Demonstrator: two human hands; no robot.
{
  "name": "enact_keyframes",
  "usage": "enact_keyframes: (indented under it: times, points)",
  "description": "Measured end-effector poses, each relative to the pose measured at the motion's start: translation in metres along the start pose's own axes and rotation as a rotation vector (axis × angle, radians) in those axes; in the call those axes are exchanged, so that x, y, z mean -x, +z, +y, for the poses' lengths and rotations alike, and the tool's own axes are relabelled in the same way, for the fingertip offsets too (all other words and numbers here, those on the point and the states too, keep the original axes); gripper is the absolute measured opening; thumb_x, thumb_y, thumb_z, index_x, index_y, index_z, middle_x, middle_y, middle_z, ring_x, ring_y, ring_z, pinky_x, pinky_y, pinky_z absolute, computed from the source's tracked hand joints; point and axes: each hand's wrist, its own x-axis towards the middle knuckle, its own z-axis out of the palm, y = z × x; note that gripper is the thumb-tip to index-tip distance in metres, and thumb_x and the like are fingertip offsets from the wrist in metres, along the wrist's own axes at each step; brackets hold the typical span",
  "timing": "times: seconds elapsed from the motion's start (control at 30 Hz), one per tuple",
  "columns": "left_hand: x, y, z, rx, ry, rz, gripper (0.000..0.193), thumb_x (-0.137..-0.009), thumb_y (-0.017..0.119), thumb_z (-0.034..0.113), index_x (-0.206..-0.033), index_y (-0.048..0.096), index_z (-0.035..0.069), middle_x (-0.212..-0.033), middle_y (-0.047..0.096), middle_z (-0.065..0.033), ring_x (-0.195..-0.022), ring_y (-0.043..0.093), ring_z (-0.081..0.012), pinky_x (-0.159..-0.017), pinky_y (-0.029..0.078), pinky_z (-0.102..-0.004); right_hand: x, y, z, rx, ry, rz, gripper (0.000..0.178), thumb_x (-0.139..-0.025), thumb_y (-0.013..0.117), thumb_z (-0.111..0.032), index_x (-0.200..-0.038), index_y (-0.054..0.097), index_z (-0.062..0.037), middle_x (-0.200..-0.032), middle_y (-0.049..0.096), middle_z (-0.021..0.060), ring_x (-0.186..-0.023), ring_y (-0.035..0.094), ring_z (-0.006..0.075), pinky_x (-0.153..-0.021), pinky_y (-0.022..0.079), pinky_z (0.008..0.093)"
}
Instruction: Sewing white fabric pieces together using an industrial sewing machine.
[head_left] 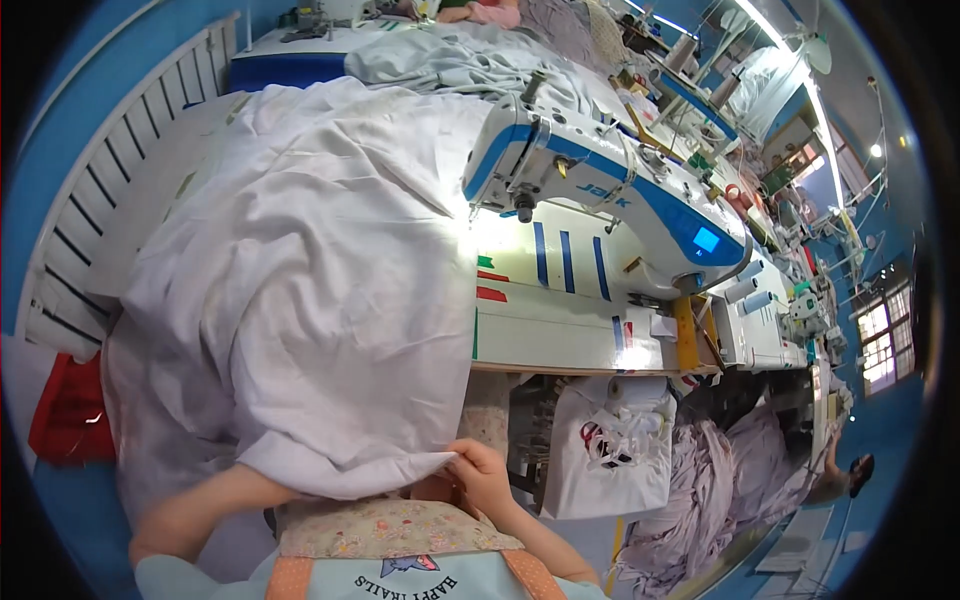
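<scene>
A large white cloth [300, 270] lies over the sewing table and hangs down over its front edge toward my lap. My right hand [482, 476] is closed on the cloth's lower right corner, thumb and fingers pinching its edge. My left forearm [225, 503] reaches in under the cloth from the lower left. The cloth covers most of my left hand [432, 489]; only a bit of skin shows beside my right hand, and its fingers cannot be made out. Right of the cloth stands a white and blue sewing machine [610, 180] with a lit screen, its needle area at the cloth's edge.
Coloured tape strips mark the table top [570, 325]. Below it hangs a white bag [610, 450] with scraps, next to a heap of pale cloth [700, 490]. Thread cones [750, 290] stand at right. A white railing [110, 190] and a red stool-like thing [75, 410] are at left.
</scene>
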Motion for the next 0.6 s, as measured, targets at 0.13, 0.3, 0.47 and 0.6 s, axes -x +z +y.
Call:
enact_keyframes:
  times: [0.13, 0.3, 0.47, 0.6]
  points:
    - [-0.034, -0.04, -0.007, 0.492, -0.36, 0.192, 0.021, -0.074, 0.059, -0.001, -0.095, 0.064, 0.002, -0.099, 0.066, -0.0102, -0.102, 0.059, -0.0246, -0.091, 0.044, -0.0351, -0.018, -0.01, 0.013, 0.031, -0.045, -0.076, 0.009, -0.09, 0.059, -0.006, -0.095, 0.063, 0.0002, -0.082, 0.063, 0.0014, -0.073, 0.056, 0.0079, -0.066, 0.046, 0.022]
    - [-0.115, -0.081, -0.058, -0.39, 0.142, 0.779, 0.013, -0.07, 0.058, -0.003, -0.08, 0.061, 0.004, -0.098, 0.065, -0.0117, -0.099, 0.058, -0.0305, -0.089, 0.044, -0.0421, -0.032, -0.025, 0.007, 0.173, 0.057, -0.089, 0.013, -0.091, 0.058, -0.011, -0.099, 0.063, -0.0011, -0.076, 0.06, 0.0012, -0.071, 0.054, 0.0104, -0.065, 0.045, 0.0249]
    - [-0.112, -0.086, -0.068, -0.588, -0.108, 0.862, 0.015, -0.07, 0.06, 0.002, -0.084, 0.061, 0.007, -0.095, 0.062, -0.0084, -0.093, 0.055, -0.0308, -0.081, 0.044, -0.0419, -0.037, -0.035, 0.004, 0.258, 0.016, -0.09, 0.012, -0.087, 0.061, -0.009, -0.095, 0.064, -0.0006, -0.078, 0.064, 0.0057, -0.074, 0.058, 0.0125, -0.069, 0.046, 0.0266]
    - [-0.107, -0.079, -0.066, -0.671, -0.199, 0.856, 0.011, -0.071, 0.058, -0.001, -0.082, 0.06, 0.003, -0.088, 0.06, -0.0108, -0.088, 0.055, -0.0318, -0.074, 0.045, -0.04, -0.049, -0.044, 0.003, 0.266, 0.03, -0.124, 0.012, -0.087, 0.061, -0.009, -0.096, 0.064, -0.0014, -0.08, 0.064, 0.0062, -0.074, 0.058, 0.0127, -0.068, 0.046, 0.0272]
